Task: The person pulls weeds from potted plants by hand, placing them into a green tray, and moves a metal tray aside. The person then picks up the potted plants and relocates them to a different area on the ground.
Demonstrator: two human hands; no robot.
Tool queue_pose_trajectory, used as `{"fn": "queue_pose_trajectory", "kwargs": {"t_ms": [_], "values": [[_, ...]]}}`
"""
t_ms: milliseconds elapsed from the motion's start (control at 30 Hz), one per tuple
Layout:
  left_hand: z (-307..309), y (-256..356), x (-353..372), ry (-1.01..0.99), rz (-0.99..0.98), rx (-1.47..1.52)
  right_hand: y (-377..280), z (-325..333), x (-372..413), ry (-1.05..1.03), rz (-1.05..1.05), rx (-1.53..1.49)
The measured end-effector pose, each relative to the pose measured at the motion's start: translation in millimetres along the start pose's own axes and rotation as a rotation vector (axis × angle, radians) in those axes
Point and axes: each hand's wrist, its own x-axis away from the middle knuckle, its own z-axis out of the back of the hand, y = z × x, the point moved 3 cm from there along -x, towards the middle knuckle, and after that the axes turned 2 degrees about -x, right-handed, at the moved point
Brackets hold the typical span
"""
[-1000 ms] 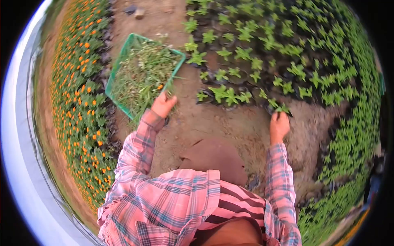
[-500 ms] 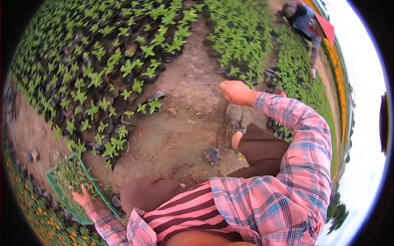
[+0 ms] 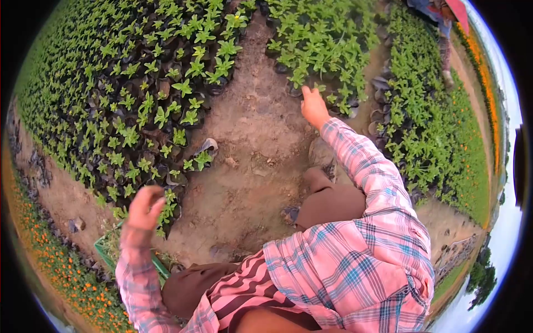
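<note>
My right hand (image 3: 315, 108) reaches forward to the near edge of a bed of leafy green seedlings (image 3: 322, 47). Two of its fingertips point at the lowest plants, slightly apart, and I see nothing held in them. My left hand (image 3: 145, 208) is raised above the near corner of the left seedling bed (image 3: 130, 136). It is smeared by motion, its fingers curved with a gap to the thumb, and nothing shows in it. Behind the left forearm stands a green crate (image 3: 104, 252), mostly hidden, with pulled weeds (image 3: 114, 241) in it.
A bare dirt path (image 3: 258, 125) runs between the beds, under my bent knees. Dark plastic bags hold the seedlings. Orange flowers (image 3: 72, 272) grow at lower left. Another person (image 3: 438, 16) bends over the far right bed (image 3: 427, 133).
My left hand has lifted out of the crate and swung up and to the right. My right hand has moved forward to the seedlings, its fingers extending from a fist. The view has shifted.
</note>
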Motion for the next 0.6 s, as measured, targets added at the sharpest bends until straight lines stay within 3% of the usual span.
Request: {"fn": "queue_pose_trajectory", "kwargs": {"t_ms": [67, 100, 167, 267, 333, 400, 433, 467, 500, 533, 600], "values": [[-38, 25, -29, -0.134, -0.111, -0.114, -3, -3, -3, 0.037, -0.017, 0.070], [-65, 13, -43, -0.183, -0.295, -0.161, -1, -6, -8, 0.059, 0.031, 0.043], [-122, 13, -66, -0.326, -0.229, -0.154, 12, -8, -16, 0.088, 0.149, -0.002], [-202, -8, -87, -0.460, 0.032, -0.275, -8, -4, -22, 0.074, 0.267, -0.094], [-230, -14, -87, -0.464, 0.200, -0.284, -22, -8, -21, -0.136, 0.204, -0.281], [-240, -26, -84, -0.212, 0.512, -0.226, -65, -4, -21, -0.134, 0.350, -0.301], [-245, -37, -82, -0.203, 0.527, -0.221, -87, -5, -20, -0.162, 0.529, -0.343], [-245, -53, -77, -0.118, 0.698, -0.170, -109, -6, -19, -0.188, 0.704, -0.384], [-242, -64, -71, -0.032, 0.865, -0.121, -129, -8, -19, -0.266, 0.768, -0.324], [-236, -66, -69, -0.027, 0.874, -0.123, -146, -13, -19, -0.343, 0.831, -0.264], [-220, -68, -62, 0.110, 1.090, -0.067, -168, -35, -21, -0.368, 0.941, -0.198]]}}
